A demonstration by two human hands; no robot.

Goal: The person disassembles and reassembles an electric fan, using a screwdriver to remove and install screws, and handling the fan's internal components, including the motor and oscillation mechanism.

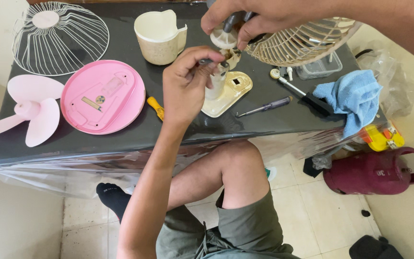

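Currently my left hand point(188, 81) has its fingers point(206, 56) pinched shut on a small dark tool point(207, 61), tip at the neck of the cream fan stand point(224, 86), which stands upright mid-counter point(120, 139). My right hand point(245, 19) grips the grey motor part point(233, 21) atop the stand, fingers curled closed around it; the cream rear grille point(303, 43) hangs just beside it. Pink base point(102, 96) and pink blade point(27, 110) lie left. A screwdriver point(264, 106) and blue cloth point(353, 96) lie right of the stand.
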